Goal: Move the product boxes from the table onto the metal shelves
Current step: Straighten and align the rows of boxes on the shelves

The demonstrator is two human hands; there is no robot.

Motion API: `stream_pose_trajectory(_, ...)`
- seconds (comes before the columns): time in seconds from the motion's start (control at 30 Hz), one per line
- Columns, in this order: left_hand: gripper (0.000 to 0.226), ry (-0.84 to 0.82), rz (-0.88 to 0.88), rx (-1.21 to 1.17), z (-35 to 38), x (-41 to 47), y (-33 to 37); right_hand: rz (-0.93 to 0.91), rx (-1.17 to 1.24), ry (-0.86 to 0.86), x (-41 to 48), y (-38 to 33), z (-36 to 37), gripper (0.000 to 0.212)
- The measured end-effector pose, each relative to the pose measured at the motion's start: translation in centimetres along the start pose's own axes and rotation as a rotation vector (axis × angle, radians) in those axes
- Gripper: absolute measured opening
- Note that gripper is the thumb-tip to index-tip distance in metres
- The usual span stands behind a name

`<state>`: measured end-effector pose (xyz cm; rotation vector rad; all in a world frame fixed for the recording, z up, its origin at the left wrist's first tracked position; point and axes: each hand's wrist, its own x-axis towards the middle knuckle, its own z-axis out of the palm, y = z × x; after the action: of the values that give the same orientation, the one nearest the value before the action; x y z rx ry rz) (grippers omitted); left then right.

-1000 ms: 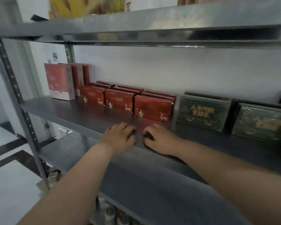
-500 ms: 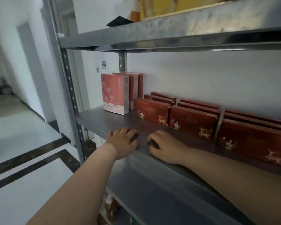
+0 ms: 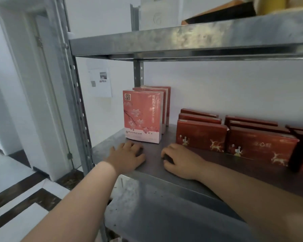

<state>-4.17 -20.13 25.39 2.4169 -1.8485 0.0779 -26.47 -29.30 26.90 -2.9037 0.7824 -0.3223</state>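
My left hand and my right hand rest palm down, side by side, near the front edge of the middle metal shelf. Their fingers are loosely bent and I see nothing held in them. Just behind my left hand stand three tall pink flowered boxes, upright one behind another. Behind my right hand, rows of low dark red boxes with deer pictures run off to the right. No table is in view.
The upper shelf hangs overhead with boxes on it. The perforated shelf post stands at the left. A lower shelf lies beneath my arms. A dark strap hangs at the right edge. A doorway and tiled floor are to the left.
My view has swung left along the shelf: the green boxes have left the frame and the pink boxes and doorway have come in. Both hands slid left along the shelf edge.
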Motion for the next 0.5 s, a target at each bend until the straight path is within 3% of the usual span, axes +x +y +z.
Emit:
stream_pose_trajectory(0.1, 0.062, -0.004, 0.005, -0.095, 0.1, 1.6, -1.9, 0.025, -0.041, 0.027, 1.0, -0.4, -0.3, 0.026)
stream_pose_trajectory(0.17, 0.066, 0.116, 0.016, -0.173, -0.4, 2.9, -2.6, 0.03, -0.057, 0.074, 1.6, -0.6, -1.4, 0.028)
stream_pose_trajectory(0.3, 0.065, 0.718, 0.073, -0.318, -3.8, 5.6, -1.9, 0.031, 0.024, 0.359, 3.9, 0.1, -6.1, 0.021)
stream_pose_trajectory(0.37, 0.064, 0.941, 0.149, -0.305, -6.3, 7.0, -0.8, 0.031, 0.067, 0.458, 5.8, 1.0, -8.9, 0.023)
stream_pose_trajectory(0.43, 0.065, 1.004, 0.21, -0.218, -8.4, 8.5, 0.4, 0.049, 0.089, 0.52, 8.1, 2.3, -11.5, 0.027)
stream_pose_trajectory(0.5, 0.069, 0.966, 0.211, -0.114, -9.6, 9.8, 1.5, 0.092, 0.083, 0.541, 10.6, 3.9, -13.7, 0.03)
